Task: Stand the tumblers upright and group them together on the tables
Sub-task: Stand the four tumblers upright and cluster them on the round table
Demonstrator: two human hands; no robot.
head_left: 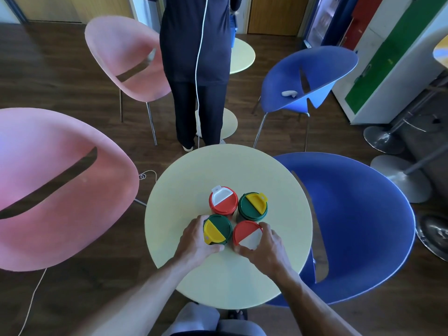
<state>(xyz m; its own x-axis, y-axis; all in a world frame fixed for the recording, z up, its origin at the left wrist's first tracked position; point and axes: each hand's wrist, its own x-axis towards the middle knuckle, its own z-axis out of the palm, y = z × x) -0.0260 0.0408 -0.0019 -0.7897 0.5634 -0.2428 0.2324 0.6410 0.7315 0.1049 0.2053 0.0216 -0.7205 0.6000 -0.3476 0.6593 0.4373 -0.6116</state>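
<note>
head view, looking down on the round yellow table (194, 170), and four tumblers stand upright in a tight square near its middle. left hand (194, 238) is wrapped round the near green tumbler (219, 227), the one with the yellow flap on its lid; its fingers (201, 220) curl round the far-left side and the thumb presses in at the near side, so the cup sits right inside the grasp. right hand (265, 246) clasps the near red tumbler (246, 232) with the white flap: fingertips hook over the lid's right rim, thumb on the near edge, the cup tucked between them. these two cups are just beside each other, almost touching. behind them, toward the table's far side, the far red tumbler (223, 200) and the far green tumbler (252, 206) stand free, no hand on them. a pink chair (60, 190) sits left of the table, a blue chair (358, 226) right of it, and a person in dark clothes (196, 57) stands beyond its far edge.
</note>
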